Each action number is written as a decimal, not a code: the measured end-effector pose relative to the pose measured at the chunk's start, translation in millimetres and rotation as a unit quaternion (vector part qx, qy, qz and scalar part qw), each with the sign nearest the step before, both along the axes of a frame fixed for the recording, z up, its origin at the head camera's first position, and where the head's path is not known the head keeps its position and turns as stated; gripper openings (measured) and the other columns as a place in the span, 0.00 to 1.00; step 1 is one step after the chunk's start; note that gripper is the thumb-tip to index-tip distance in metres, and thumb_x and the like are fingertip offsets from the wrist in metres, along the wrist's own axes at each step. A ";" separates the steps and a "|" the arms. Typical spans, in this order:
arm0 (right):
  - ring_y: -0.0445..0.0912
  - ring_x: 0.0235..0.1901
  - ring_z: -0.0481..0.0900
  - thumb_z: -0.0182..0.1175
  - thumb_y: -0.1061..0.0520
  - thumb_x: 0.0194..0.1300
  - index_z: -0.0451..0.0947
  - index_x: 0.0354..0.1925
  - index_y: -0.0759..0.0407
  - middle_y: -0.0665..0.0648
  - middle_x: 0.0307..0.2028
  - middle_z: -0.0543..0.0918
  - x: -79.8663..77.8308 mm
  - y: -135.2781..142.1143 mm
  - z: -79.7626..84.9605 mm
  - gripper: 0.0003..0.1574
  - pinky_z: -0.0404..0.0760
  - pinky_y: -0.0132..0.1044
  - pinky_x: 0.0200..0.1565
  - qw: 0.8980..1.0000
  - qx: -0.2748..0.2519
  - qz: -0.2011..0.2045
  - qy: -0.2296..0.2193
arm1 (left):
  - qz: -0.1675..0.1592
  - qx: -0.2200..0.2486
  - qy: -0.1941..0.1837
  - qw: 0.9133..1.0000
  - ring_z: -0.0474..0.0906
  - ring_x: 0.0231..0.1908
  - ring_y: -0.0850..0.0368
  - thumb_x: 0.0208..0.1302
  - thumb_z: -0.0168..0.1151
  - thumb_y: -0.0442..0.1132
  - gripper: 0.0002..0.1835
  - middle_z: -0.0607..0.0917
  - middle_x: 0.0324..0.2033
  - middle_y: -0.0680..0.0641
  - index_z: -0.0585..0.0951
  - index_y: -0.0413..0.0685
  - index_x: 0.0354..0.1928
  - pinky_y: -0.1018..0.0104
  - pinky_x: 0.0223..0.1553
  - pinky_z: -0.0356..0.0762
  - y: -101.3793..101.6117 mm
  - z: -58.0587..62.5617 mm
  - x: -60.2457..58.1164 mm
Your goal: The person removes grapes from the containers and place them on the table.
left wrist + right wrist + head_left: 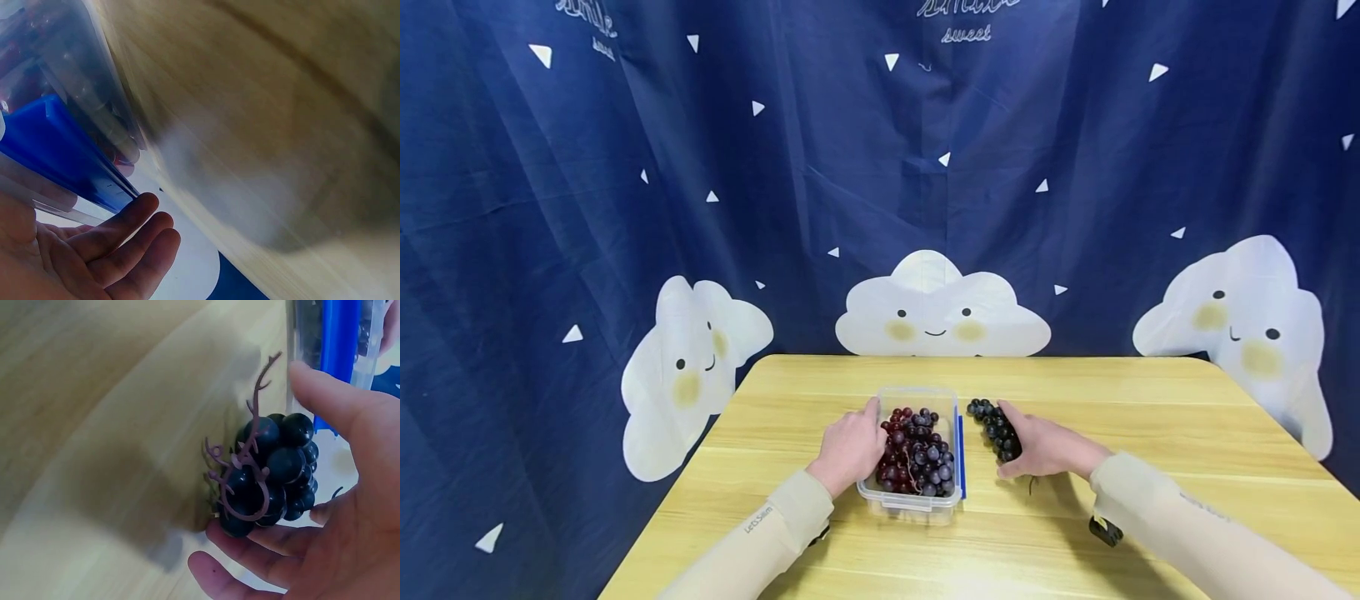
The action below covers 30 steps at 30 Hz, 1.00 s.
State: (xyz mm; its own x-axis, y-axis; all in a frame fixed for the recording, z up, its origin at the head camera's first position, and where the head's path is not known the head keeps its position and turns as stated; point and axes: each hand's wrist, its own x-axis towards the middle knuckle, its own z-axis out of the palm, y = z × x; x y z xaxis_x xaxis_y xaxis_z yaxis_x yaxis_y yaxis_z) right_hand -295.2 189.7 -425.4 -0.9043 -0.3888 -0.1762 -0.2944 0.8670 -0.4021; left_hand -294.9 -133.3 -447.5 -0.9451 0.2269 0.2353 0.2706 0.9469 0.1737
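A bunch of black grapes (997,429) lies on the table right of a clear plastic container (901,502). Around the bunch spreads my right hand (1041,446), fingers along its far side. In the right wrist view, the thumb (325,394) stands apart from the black grapes (284,462), whose curled brown stem shows in front. At the container's left wall rests my left hand (852,443), index fingertip at the rim. The left wrist view shows straight, relaxed fingers (128,234) beside a blue latch flap (62,150). Red grapes (893,475) and dark purple grapes (934,467) fill the container.
The wooden table (820,379) backs onto a dark blue curtain (880,200) printed with smiling clouds and white triangles. Another blue latch flap (961,457) runs down the container's right side, between it and the black grapes.
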 end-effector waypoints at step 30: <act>0.60 0.51 0.81 0.74 0.48 0.56 0.55 0.76 0.63 0.74 0.57 0.78 10.6 -4.7 -13.1 0.59 0.80 0.58 0.52 0.998 -0.016 -0.026 0.059 | -0.001 0.008 0.000 1.000 0.83 0.31 0.47 0.72 0.51 0.44 0.30 0.87 0.36 0.40 0.65 0.41 0.73 0.55 0.25 0.79 -0.3 -0.4 0.2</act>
State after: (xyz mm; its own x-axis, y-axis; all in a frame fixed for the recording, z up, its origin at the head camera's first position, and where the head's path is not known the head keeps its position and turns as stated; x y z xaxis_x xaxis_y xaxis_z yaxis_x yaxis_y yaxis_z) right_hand -284.7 185.0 -438.5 -0.9370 -0.3447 -0.0560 -0.2964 0.8697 -0.3947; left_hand -294.6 -133.6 -447.9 -0.9447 0.2247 0.2389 0.2721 0.9437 0.1881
